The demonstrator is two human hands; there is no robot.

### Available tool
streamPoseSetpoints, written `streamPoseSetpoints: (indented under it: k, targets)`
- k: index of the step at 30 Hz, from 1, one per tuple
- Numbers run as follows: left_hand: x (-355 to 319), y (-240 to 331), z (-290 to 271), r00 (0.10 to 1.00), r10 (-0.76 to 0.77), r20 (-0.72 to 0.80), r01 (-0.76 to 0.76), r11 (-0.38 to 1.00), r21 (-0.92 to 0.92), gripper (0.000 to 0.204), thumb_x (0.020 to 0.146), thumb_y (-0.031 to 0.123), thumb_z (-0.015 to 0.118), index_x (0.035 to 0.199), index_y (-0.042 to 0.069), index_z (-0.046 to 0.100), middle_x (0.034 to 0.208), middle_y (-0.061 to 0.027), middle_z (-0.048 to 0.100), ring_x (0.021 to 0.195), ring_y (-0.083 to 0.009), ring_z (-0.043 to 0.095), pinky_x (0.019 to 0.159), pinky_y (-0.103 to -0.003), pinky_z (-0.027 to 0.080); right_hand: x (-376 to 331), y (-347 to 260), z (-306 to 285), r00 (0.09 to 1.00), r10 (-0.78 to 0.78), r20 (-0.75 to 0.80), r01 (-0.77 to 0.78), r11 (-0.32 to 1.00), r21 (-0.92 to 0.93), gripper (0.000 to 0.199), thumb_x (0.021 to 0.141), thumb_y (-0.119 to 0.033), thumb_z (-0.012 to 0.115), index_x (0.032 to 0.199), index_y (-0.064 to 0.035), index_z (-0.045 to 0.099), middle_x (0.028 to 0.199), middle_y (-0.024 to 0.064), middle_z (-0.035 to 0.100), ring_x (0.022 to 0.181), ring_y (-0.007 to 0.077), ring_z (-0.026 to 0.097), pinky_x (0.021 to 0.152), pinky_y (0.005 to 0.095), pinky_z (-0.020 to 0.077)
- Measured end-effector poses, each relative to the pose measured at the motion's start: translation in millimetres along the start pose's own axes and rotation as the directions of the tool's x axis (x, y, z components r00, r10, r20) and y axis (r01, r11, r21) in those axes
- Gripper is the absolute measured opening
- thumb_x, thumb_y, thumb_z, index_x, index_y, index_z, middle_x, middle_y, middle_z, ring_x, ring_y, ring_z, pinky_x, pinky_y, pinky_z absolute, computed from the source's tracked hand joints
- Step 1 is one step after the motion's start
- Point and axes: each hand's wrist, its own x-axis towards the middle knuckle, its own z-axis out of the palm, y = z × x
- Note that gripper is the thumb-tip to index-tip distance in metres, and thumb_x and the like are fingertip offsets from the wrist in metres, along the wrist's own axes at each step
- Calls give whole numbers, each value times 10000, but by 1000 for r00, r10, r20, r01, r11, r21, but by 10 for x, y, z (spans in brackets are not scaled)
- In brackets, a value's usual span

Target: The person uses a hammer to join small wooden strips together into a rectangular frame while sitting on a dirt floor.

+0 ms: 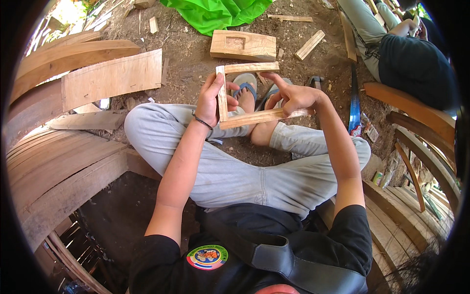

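A three-sided wooden frame (252, 118) hangs over my sandaled feet, its open side to the right. Two longer strips run from a short upright piece at its left end. My left hand (209, 101) is closed around that short piece, thumb on the near face. My right hand (299, 98) spans the open side: its index finger reaches to the end of the far strip, and its other fingers bend down onto the near strip, partly hidden. Beyond the frame, a wooden block (264, 46) with a rectangular recess lies on the ground.
A hammer (316, 80) and a handsaw (354, 100) lie right of my feet. Plywood (115, 78) and curved timbers (73, 54) flank my left. Another person (413, 68) sits at the upper right, near more curved timbers (411, 105). Green cloth (215, 14) lies at the far side.
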Motion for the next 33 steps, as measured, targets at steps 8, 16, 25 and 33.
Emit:
streamPoseSetpoints:
  k: [8, 16, 25, 33]
  targets:
    - [46, -50, -91, 1000, 13, -12, -14, 997, -73, 496, 968, 495, 464, 1227, 72, 456, 1008, -164, 648, 622, -192, 688, 457, -269, 580, -11, 134, 14, 998, -15, 59, 10, 997, 82, 1013, 605, 86, 648, 1466, -95, 145, 1090, 207, 617, 814, 215, 649, 680, 297, 542]
    - [17, -12, -161, 1000, 4, -5, -5, 992, -129, 542, 966, 508, 459, 1257, 51, 443, 1077, -183, 632, 727, -254, 701, 506, -305, 597, -140, 267, -37, 987, -123, 100, 122, 992, 20, 430, 714, 45, 656, 1143, 18, 640, 1069, 81, 664, 880, 142, 637, 747, 275, 538]
    - [20, -51, -129, 1000, -11, 20, 13, 994, -112, 545, 971, 492, 460, 1285, 48, 421, 1129, -200, 611, 778, -280, 700, 553, -319, 605, -175, 260, -93, 993, -111, 42, 112, 994, -19, 480, 696, 60, 665, 1174, 36, 632, 1096, 87, 674, 887, 129, 642, 777, 275, 543]
    - [4, -111, -149, 1000, -20, 8, 20, 998, -59, 531, 981, 498, 427, 1275, 58, 456, 1138, -181, 617, 789, -264, 700, 607, -343, 597, -77, 237, -89, 992, -112, 63, 116, 991, -70, 510, 671, 59, 672, 1179, 28, 635, 1100, 61, 667, 914, 124, 626, 794, 268, 534]
